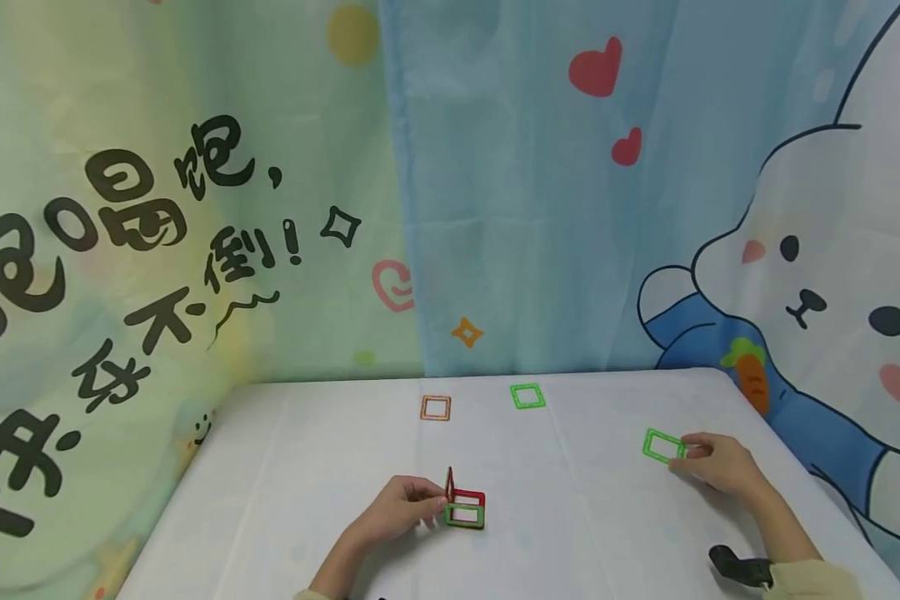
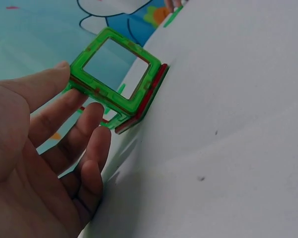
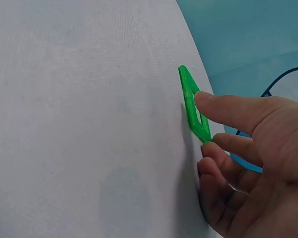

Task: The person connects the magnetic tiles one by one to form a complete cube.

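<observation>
My left hand (image 1: 405, 504) pinches a small build of square frame tiles by its left side, between thumb and fingers. In the left wrist view a green tile (image 2: 99, 91) stands upright at the near face, against a red tile (image 2: 153, 90) at the base. A thin reddish tile (image 1: 450, 485) rises on edge at the build's left in the head view. Far to the right, my right hand (image 1: 720, 467) holds a single green square tile (image 3: 189, 106) by one edge, thumb against finger, tilted just over the table.
Towards the back of the white table (image 1: 307, 467) lie an orange square tile (image 1: 436, 397) and another green square tile (image 1: 531, 407), apart from each other. A printed curtain (image 1: 495, 208) hangs behind the table. A black device (image 1: 738, 569) sits at the right wrist.
</observation>
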Tool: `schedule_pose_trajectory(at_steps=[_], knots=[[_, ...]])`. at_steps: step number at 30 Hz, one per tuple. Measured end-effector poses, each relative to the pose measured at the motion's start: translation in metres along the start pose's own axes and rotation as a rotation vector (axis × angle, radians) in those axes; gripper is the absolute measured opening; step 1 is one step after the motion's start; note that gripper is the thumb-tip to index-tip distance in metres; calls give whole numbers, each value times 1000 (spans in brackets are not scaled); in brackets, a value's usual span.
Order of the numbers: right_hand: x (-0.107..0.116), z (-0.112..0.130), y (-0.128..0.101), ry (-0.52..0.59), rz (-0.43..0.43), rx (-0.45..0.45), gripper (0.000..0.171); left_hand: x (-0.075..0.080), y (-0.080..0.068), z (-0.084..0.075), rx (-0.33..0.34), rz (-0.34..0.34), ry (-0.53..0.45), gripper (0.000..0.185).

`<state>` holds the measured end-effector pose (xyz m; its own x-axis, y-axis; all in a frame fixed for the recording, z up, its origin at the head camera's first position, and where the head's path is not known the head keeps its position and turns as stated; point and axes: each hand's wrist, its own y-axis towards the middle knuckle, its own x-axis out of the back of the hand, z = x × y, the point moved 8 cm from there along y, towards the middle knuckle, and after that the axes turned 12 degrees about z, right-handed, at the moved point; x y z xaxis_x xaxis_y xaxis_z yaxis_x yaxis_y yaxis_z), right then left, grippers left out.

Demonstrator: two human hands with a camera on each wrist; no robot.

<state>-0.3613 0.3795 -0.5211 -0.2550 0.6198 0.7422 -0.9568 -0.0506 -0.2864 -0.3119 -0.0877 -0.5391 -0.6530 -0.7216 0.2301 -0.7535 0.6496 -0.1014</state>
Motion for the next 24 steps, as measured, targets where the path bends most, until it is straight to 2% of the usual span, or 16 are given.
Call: schedule_pose_trajectory(at_steps=[5, 12, 18, 24], knots=[[-3, 0, 0, 7, -20, 21, 74, -2, -2, 2, 0, -25, -6, 20], [-2, -6, 1, 45, -35, -4, 76, -5, -3, -1, -19, -27, -9, 22], [-1, -10, 2, 67, -45, -5, 78, -4, -2, -1, -15, -62, -9, 22], [-6, -14, 1, 116, -51, -23, 82, -5, -2, 6, 0, -79, -9, 21]])
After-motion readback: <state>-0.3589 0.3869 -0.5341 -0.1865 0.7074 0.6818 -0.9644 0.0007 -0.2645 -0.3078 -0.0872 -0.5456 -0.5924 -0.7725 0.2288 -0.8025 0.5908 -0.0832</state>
